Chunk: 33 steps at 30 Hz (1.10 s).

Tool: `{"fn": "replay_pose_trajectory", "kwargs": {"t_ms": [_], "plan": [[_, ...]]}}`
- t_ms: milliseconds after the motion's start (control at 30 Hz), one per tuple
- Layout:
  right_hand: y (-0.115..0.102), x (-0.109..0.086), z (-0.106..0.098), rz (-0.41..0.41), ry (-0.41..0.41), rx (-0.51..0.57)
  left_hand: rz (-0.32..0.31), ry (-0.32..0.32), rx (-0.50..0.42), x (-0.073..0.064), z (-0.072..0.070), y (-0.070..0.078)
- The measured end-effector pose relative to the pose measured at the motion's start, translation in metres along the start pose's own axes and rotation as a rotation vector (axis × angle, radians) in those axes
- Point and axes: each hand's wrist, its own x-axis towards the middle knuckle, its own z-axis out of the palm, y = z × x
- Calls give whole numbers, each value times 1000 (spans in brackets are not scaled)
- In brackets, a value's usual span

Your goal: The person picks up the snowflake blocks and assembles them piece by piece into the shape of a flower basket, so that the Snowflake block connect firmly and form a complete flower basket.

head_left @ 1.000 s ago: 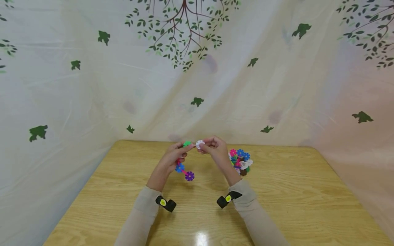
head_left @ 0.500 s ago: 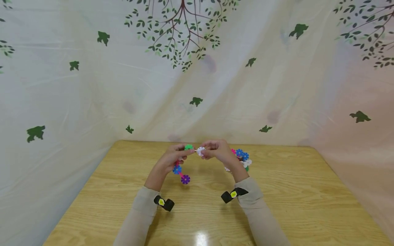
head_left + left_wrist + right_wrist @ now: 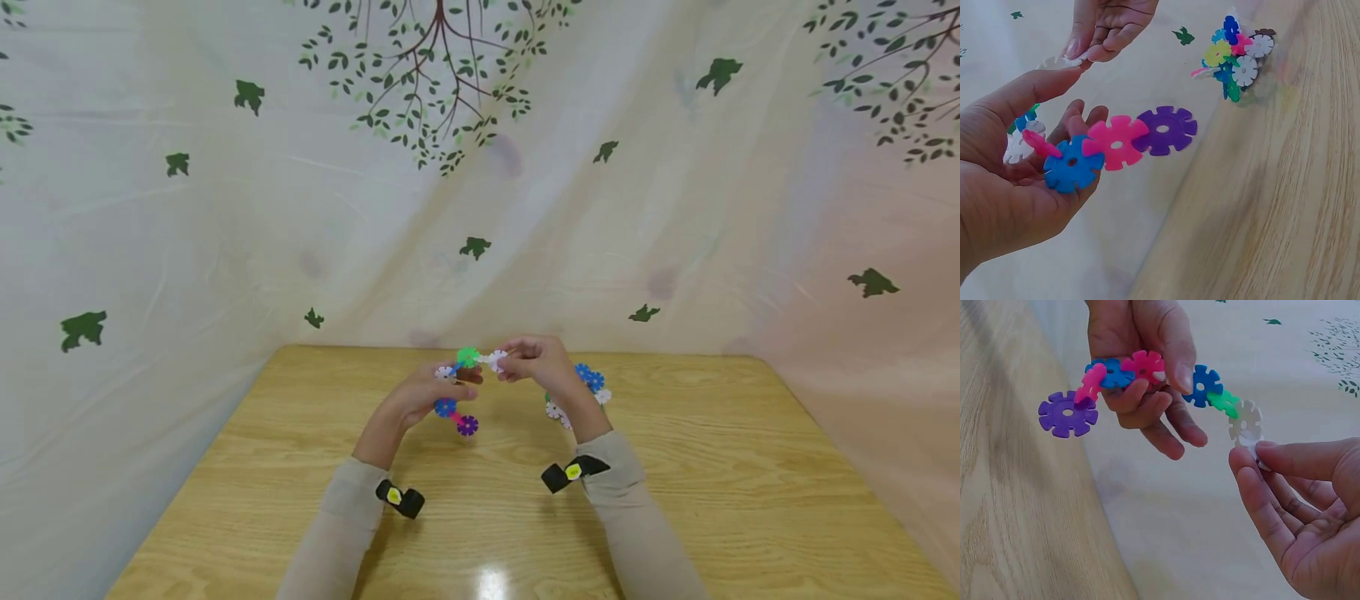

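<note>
A chain of interlocking snowflake discs [image 3: 1110,375] runs between the two hands, above the table. My left hand [image 3: 420,393] holds the chain loosely across its palm, fingers curled behind it and thumb raised. Out of that palm hang a blue disc [image 3: 1072,172], a pink disc [image 3: 1115,145] and a purple disc [image 3: 1169,140]. On the other side, the chain continues through a green disc [image 3: 468,357] to white discs [image 3: 1241,415]. My right hand [image 3: 543,367] pinches the white disc at the end between thumb and fingertips. Part of the chain is hidden behind the left thumb.
A pile of loose snowflake discs [image 3: 1244,70] in several colours lies on the wooden table [image 3: 720,467], partly behind the right wrist in the head view. A pale cloth [image 3: 375,208] printed with leaves hangs along the table's far edge.
The left thumb has dropped away from the green disc, and its pinch has loosened, so more of the chain shows. The right hand keeps its pinch on the white disc, slightly further right.
</note>
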Motion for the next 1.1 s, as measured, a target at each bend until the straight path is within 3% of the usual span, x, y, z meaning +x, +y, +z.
{"fn": "replay_pose_trajectory", "kwargs": {"t_ms": [200,500,667,833,1100], "plan": [[-1,-1,-9,-13,68,5,18,-42,-37,5,1,-5],[0,-4,-20,-10,129,53,-40,-79,-82,9,7,-8],[0,-5,-26,-22,159,75,-19,-96,-81,13,15,-14],[-7,-9,-35,-20,182,44,-2,-28,-84,19,23,-16],[-17,-12,-58,-30,220,10,-18,151,-245,35,41,-10]]}}
